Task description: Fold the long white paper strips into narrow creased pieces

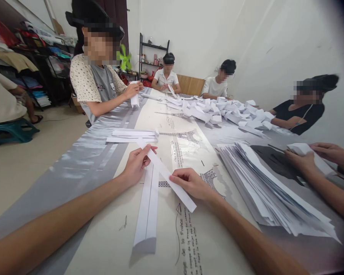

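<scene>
A folded white paper strip (pixel 172 179) slants across the middle of the view, held in both hands. My left hand (pixel 135 163) pinches its upper left end between thumb and fingers. Lower down on the right, my right hand (pixel 192 182) grips the strip near its lower part with thumb on top. Beneath it lies a wider folded paper strip (pixel 147 214) with a crease along its length, pointing toward me; its upper end is partly covered. Just beyond my left hand, several flat folded strips (pixel 132 135) lie side by side on the tablecloth.
A fanned stack of white paper sheets (pixel 275 191) lies on the right. Farther back is a heap of folded paper pieces (pixel 215 110). Several people sit around the table (pixel 103 214); a co-worker's hands (pixel 306 156) hold folded paper at the right. A green stool (pixel 13 130) stands left.
</scene>
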Motion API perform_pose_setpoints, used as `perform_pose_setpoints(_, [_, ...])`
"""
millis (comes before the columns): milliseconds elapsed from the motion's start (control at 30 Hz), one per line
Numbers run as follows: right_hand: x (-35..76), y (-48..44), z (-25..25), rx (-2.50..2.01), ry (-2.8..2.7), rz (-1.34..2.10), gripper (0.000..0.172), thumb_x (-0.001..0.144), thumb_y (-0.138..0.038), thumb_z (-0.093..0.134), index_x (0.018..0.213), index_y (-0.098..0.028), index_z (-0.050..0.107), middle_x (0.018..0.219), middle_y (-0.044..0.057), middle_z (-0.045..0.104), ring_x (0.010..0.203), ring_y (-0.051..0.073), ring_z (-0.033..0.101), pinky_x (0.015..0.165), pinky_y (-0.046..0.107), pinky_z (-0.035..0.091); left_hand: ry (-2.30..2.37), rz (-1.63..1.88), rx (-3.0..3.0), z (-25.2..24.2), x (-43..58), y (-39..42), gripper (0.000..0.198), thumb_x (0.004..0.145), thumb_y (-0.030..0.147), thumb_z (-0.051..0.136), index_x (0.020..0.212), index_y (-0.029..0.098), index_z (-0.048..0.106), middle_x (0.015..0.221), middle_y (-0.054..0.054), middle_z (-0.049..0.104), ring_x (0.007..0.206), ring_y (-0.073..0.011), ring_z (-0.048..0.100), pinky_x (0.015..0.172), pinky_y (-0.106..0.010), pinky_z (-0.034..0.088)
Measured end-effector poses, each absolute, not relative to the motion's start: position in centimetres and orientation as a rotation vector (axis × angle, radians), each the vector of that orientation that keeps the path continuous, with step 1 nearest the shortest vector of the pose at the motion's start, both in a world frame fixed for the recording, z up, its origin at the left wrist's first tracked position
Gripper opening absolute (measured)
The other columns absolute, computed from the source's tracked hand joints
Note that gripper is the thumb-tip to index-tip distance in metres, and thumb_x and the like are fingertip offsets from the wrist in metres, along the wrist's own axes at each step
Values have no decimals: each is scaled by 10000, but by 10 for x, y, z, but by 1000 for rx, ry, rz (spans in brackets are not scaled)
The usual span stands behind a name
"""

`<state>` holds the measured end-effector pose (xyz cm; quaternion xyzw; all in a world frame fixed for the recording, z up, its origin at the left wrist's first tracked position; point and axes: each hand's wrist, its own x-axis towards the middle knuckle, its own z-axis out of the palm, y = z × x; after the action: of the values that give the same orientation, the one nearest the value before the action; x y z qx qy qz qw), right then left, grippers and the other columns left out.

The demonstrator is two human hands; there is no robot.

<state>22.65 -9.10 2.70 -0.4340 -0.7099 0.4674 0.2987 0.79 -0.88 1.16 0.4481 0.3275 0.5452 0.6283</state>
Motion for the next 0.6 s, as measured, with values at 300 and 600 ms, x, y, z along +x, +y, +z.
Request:
perform_pose_setpoints(300, [231, -92, 26, -1160, -1905, 1255, 422, 977, -489, 568, 684, -186, 593, 654, -27, 461, 553, 101, 384, 507, 260, 288, 723, 1281, 919, 6, 4, -2, 404, 778, 524, 819, 955, 162, 787, 957, -54, 696, 489, -15, 337, 427, -209, 268])
perform_pose_setpoints(600, [240, -92, 30, -1157, -1883, 1193, 357, 963, -442, 603, 715, -191, 659, 695, -7, 544, 583, 112, 461, 537, 265, 385, 704, 1296, 867, 12, 1, -1, 370, 784, 474, 818, 935, 139, 770, 883, -39, 702, 432, 12, 259, 417, -200, 252])
